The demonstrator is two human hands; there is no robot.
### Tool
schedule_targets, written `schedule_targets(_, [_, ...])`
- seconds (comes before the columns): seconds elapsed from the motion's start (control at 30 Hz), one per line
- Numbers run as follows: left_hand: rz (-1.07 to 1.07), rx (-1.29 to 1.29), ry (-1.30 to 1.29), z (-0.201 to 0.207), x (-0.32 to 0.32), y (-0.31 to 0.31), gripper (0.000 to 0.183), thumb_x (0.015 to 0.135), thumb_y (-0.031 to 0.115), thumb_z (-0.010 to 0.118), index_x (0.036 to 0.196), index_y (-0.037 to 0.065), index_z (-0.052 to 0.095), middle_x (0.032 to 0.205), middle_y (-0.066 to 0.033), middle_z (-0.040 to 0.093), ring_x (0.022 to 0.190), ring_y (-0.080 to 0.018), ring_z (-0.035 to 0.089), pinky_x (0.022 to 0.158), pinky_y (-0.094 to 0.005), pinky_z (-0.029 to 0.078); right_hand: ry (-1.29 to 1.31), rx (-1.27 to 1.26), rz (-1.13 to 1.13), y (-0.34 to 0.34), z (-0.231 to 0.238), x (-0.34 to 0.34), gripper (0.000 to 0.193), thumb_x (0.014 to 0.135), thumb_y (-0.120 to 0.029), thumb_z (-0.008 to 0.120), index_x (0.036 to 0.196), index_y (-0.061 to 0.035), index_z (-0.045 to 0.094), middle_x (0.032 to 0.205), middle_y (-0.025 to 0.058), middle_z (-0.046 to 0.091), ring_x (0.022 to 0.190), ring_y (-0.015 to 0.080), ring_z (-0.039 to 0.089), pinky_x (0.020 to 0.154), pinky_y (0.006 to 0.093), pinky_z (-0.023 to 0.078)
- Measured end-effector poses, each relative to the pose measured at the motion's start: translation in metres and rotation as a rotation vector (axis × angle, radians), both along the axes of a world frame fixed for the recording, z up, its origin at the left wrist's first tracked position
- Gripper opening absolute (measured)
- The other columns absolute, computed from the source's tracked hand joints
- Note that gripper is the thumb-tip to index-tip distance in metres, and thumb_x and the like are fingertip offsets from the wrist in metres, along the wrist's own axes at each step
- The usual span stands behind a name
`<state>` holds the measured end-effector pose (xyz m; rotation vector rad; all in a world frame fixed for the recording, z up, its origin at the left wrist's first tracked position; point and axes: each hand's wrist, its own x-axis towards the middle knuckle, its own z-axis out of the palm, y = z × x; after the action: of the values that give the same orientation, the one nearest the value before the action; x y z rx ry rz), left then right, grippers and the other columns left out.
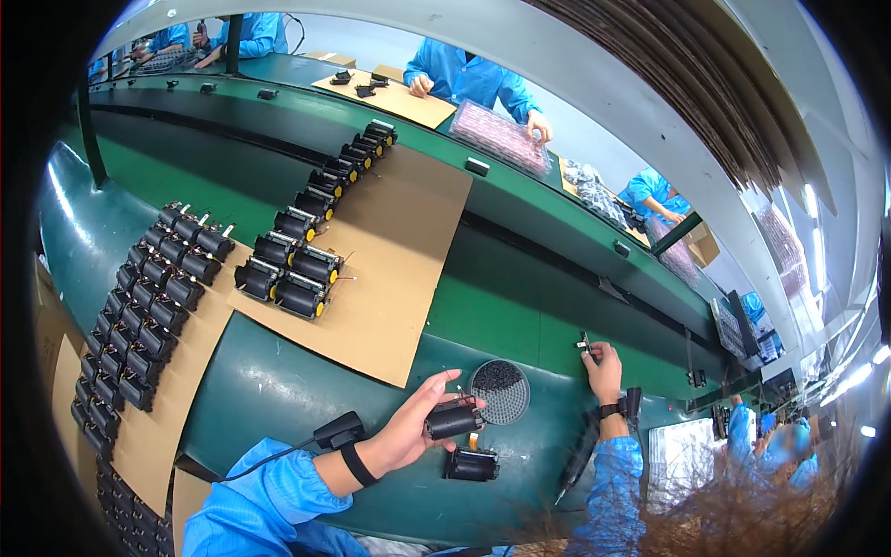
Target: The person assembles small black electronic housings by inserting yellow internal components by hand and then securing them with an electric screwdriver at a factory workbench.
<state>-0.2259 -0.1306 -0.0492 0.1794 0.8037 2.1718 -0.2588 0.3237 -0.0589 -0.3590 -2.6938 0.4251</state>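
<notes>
- I see my left hand [408, 434] curled around a black, rounded plastic housing [452, 420], holding it above the counter [278, 381], which has a smooth dark-green top.
- My right hand [605, 371], farther out and well apart from the left, is pinching a small black-and-silver part [584, 346] at its fingertips.
- Just below the held housing, I have a second black module with an orange ribbon [471, 465] lying on the counter.
- Between my hands, nearer the left, sits a round grey dish [509, 409], with a heap of tiny black pieces [497, 375] toward its far side.
- A long black tool with a pointed tip [577, 457] lies beside my right forearm.
- Ahead and to the left, I make out a tan cardboard sheet [394, 288] bearing a line of black units with yellow round ends [302, 295].
- Farther left, rows of black rounded modules [139, 325] cover much of another cardboard sheet [193, 381].
- Across from me, a co-worker in blue [461, 72] has one hand at a pink, clear-sided tray [492, 132].
</notes>
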Motion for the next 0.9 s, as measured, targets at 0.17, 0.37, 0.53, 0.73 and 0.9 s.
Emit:
schedule_targets(0.17, [0.008, -0.017, -0.027, -0.001, 0.000, 0.005, 0.054, 0.111, 0.050, 0.029, 0.154, 0.018, 0.031, 0.148, -0.0111, 0.053, 0.128, -0.0213, 0.057, 0.079, -0.0338, 0.056, 0.090, -0.338, 0.010, 0.002, 0.007, 0.000, 0.024, 0.097, -0.017, 0.069, 0.109, 0.0036, 0.071, 0.095, 0.0090, 0.073, 0.078, 0.0150, 0.069, 0.072, 0.0307, 0.056])
schedule_targets(0.37, [0.035, 0.022, -0.061, -0.008, 0.003, 0.005, 0.045, 0.112, 0.037, 0.040, 0.150, 0.013, 0.043, 0.153, -0.0073, 0.047, 0.134, -0.0178, 0.050, 0.091, -0.0378, 0.054, 0.053, -0.452, 0.000, -0.036, 0.014, -0.010, 0.027, 0.099, -0.017, 0.067, 0.116, 0.0037, 0.070, 0.096, 0.0091, 0.073, 0.076, 0.0120, 0.069, 0.069, 0.0268, 0.057])
schedule_targets(0.53, [0.007, 0.105, 0.055, -0.009, 0.004, 0.009, 0.054, 0.104, 0.009, 0.052, 0.156, 0.006, 0.036, 0.159, -0.0081, 0.039, 0.144, -0.0200, 0.042, 0.107, -0.0472, 0.050, 0.103, -0.427, 0.073, -0.043, 0.005, -0.024, 0.038, 0.095, -0.004, 0.069, 0.132, 0.0004, 0.064, 0.092, 0.0077, 0.070, 0.077, 0.0116, 0.068, 0.071, 0.0264, 0.059])
schedule_targets(0.73, [-0.014, 0.250, -0.105, -0.011, 0.005, 0.006, 0.058, 0.105, 0.011, 0.045, 0.160, 0.011, 0.027, 0.159, -0.0124, 0.038, 0.142, -0.0344, 0.046, 0.105, -0.0451, 0.051, -0.011, -0.792, 0.205, -0.067, 0.020, -0.021, 0.050, 0.096, -0.002, 0.066, 0.144, -0.0010, 0.052, 0.090, 0.0046, 0.069, 0.079, 0.0106, 0.068, 0.072, 0.0257, 0.059])
schedule_targets(0.9, [-0.091, 0.165, -0.112, -0.009, 0.003, 0.003, 0.059, 0.109, 0.024, 0.039, 0.163, 0.014, 0.019, 0.151, -0.0115, 0.044, 0.132, -0.0343, 0.056, 0.081, -0.0362, 0.050, 0.086, -1.134, 0.280, -0.168, 0.076, 0.031, 0.047, 0.093, -0.002, 0.068, 0.138, 0.0009, 0.053, 0.091, 0.0031, 0.068, 0.083, 0.0105, 0.067, 0.070, 0.0253, 0.058])
